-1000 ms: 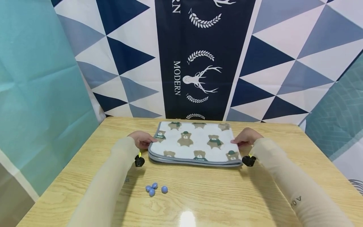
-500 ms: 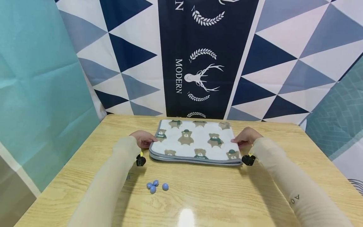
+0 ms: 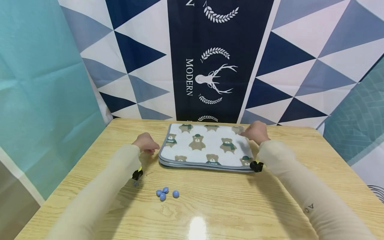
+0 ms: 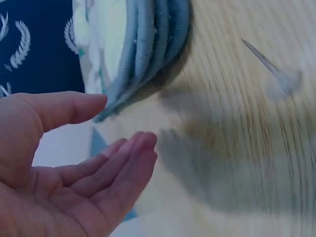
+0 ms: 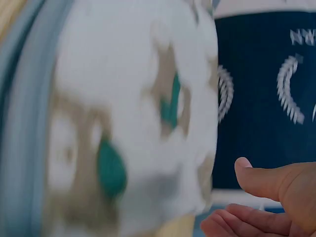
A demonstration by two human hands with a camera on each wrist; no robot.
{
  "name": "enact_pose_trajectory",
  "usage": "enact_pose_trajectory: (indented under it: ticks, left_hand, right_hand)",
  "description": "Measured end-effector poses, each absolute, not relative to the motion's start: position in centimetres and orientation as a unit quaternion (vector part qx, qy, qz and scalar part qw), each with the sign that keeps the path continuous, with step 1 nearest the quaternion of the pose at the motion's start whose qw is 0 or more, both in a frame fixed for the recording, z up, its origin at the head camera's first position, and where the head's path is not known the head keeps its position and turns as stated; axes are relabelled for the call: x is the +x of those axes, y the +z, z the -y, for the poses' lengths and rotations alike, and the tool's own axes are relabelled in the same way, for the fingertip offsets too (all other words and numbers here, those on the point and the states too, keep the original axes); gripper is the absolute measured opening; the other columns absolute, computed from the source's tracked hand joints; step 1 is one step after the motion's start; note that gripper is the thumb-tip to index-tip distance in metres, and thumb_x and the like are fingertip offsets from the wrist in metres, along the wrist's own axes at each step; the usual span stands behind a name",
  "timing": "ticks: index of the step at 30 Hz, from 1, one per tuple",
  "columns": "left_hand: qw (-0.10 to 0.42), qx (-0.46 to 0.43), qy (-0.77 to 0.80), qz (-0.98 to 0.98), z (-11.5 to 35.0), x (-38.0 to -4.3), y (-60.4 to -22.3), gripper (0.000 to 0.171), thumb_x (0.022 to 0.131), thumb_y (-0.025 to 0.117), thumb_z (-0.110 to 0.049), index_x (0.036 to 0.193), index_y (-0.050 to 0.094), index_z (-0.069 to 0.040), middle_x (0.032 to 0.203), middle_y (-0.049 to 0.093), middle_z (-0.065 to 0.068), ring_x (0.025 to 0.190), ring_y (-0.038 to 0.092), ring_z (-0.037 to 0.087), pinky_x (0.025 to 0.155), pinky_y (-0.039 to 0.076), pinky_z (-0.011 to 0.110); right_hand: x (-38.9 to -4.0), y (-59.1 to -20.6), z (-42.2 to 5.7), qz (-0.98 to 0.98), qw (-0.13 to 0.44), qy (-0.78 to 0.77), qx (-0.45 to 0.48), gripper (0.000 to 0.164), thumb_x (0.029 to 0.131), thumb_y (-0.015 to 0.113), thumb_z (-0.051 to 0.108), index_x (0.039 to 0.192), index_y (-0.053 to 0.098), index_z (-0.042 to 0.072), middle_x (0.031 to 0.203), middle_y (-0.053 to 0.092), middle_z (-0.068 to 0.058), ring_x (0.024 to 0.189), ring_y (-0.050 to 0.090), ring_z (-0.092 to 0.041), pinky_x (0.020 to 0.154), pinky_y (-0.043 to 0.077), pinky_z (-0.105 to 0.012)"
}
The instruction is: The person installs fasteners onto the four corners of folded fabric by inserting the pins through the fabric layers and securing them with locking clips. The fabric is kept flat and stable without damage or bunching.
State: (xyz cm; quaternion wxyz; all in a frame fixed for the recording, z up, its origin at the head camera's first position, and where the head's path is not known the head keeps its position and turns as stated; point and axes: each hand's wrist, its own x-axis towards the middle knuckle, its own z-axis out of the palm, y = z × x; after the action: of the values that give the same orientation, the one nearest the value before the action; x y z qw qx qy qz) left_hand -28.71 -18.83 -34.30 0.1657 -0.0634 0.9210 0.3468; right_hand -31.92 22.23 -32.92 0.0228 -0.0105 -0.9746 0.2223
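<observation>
A folded blanket (image 3: 210, 150), white with brown bears and a grey-blue edging, lies on the table in the head view. My left hand (image 3: 146, 142) is just beside its left edge. In the left wrist view, the thumb and fingers of that hand (image 4: 94, 173) are apart, with nothing between them, near the layered edging (image 4: 153, 39). Over the blanket's far right corner is my right hand (image 3: 256, 132). The right wrist view shows its thumb (image 5: 261, 180) parted from the fingers (image 5: 242, 222), with no cloth between them.
Several small blue oval pieces (image 3: 162, 196) lie on the wooden table (image 3: 222, 206) in front of the blanket. A thin pointed item with a pale, cloudy base (image 4: 284, 81) appears near the left hand. A patterned cloth backdrop (image 3: 210, 80) hangs behind the table.
Both hands have let go of the blanket's sides. The left hand has moved left, away from the edge; the right has moved toward the far right corner. The blanket stays folded.
</observation>
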Motion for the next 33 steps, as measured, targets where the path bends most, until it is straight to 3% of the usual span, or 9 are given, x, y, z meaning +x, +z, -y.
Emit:
enact_pose_trajectory:
  ticks: [1,3,6,8,12,18,27,33]
  left_hand:
    - [0.152,-0.043,0.324,-0.933,18.9,-28.3,-34.0,0.031,0.082,0.064,-0.011,0.056,0.048,-0.010,0.047,0.045,-0.005,0.043,0.041,0.006,0.056,0.049,0.023]
    - [0.118,0.002,0.276,-0.954,19.2,-27.4,-33.5,0.027,0.081,0.064,-0.012,0.056,0.054,-0.007,0.053,0.052,-0.001,0.050,0.044,0.010,0.059,0.048,0.026]
    - [0.075,0.069,0.242,-0.965,19.3,-25.9,-33.3,0.012,0.083,0.063,-0.009,0.076,0.066,0.001,0.074,0.065,0.010,0.067,0.057,0.019,0.069,0.053,0.035]
    - [0.052,0.121,0.220,-0.967,19.6,-24.8,-33.6,0.013,0.084,0.063,-0.005,0.093,0.070,0.001,0.093,0.070,0.013,0.084,0.063,0.022,0.079,0.055,0.038]
    - [0.051,0.214,0.189,-0.957,20.5,-23.0,-34.7,0.009,0.084,0.064,-0.001,0.084,0.071,-0.006,0.083,0.070,0.004,0.077,0.060,0.013,0.072,0.053,0.030]
    - [0.062,0.294,0.151,-0.942,22.2,-21.1,-35.6,0.017,0.082,0.068,0.000,0.071,0.070,-0.013,0.072,0.068,-0.006,0.069,0.057,0.002,0.065,0.051,0.020]
    - [0.015,0.354,0.106,-0.929,22.8,-20.6,-36.4,0.015,0.080,0.073,-0.001,0.073,0.070,-0.014,0.075,0.070,-0.006,0.071,0.063,0.005,0.067,0.055,0.023]
    - [0.027,0.353,0.113,-0.928,22.4,-21.3,-36.7,0.020,0.077,0.073,0.005,0.072,0.069,-0.014,0.073,0.069,-0.006,0.070,0.060,0.003,0.066,0.054,0.022]
  right_hand:
    - [-31.8,-32.8,-21.4,0.974,0.030,0.226,-0.004,0.038,0.080,0.075,0.031,0.087,0.074,-0.006,0.081,0.073,-0.019,0.078,0.064,-0.030,0.078,0.049,-0.040]
    - [-31.6,-32.7,-19.8,0.972,0.029,0.231,0.015,0.039,0.079,0.076,0.030,0.093,0.073,-0.006,0.093,0.073,-0.021,0.087,0.063,-0.033,0.083,0.050,-0.042]
    - [-31.2,-32.7,-16.9,0.968,0.025,0.241,0.068,0.036,0.080,0.077,0.028,0.097,0.073,-0.004,0.098,0.073,-0.020,0.089,0.066,-0.030,0.082,0.053,-0.039]
    - [-30.6,-32.9,-14.8,0.959,0.028,0.253,0.121,0.032,0.080,0.078,0.025,0.096,0.073,-0.003,0.095,0.074,-0.018,0.086,0.068,-0.027,0.078,0.056,-0.036]
    - [-29.1,-33.8,-10.6,0.935,0.015,0.274,0.223,0.027,0.079,0.078,0.019,0.096,0.073,0.000,0.092,0.075,-0.014,0.082,0.072,-0.022,0.073,0.059,-0.030]
    - [-27.0,-34.6,-5.7,0.915,-0.019,0.260,0.309,0.031,0.078,0.080,0.023,0.100,0.073,0.001,0.093,0.075,-0.010,0.082,0.070,-0.016,0.073,0.058,-0.025]
    - [-26.7,-35.4,-1.8,0.908,-0.036,0.226,0.350,0.025,0.079,0.079,0.017,0.099,0.072,0.003,0.095,0.074,-0.009,0.087,0.067,-0.017,0.079,0.057,-0.029]
    - [-27.2,-36.0,-0.4,0.909,-0.034,0.189,0.370,0.027,0.076,0.080,0.011,0.101,0.072,0.004,0.097,0.073,-0.008,0.090,0.067,-0.016,0.082,0.056,-0.026]
